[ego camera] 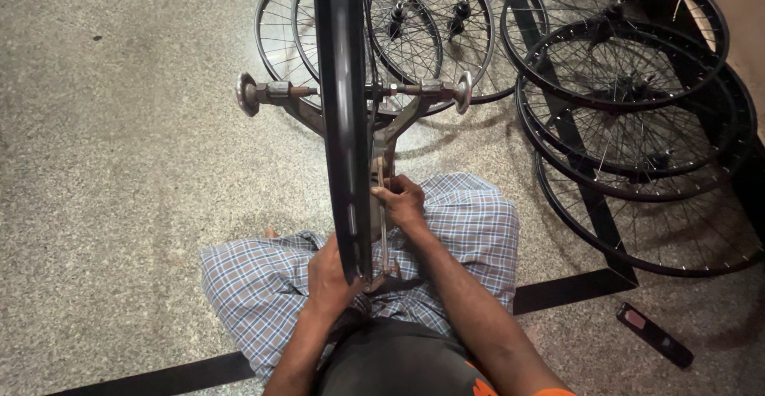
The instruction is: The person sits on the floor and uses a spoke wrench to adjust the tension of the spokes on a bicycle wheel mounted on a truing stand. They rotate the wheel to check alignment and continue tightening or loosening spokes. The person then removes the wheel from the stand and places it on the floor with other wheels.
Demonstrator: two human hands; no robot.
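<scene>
A person sits on a speckled floor with a black rim upright in a metal stand between their knees, edge toward them. The left hand grips the rim's near edge, steadying it. The right hand pinches a small tool against the rim's side. More wheels lie stacked at right.

the rim hides the left hand fingers; its top is cut off.

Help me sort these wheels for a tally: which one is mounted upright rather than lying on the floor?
The black rim clamped in the metal stand between both hands; the other spoked wheels lie flat on the floor.
</scene>
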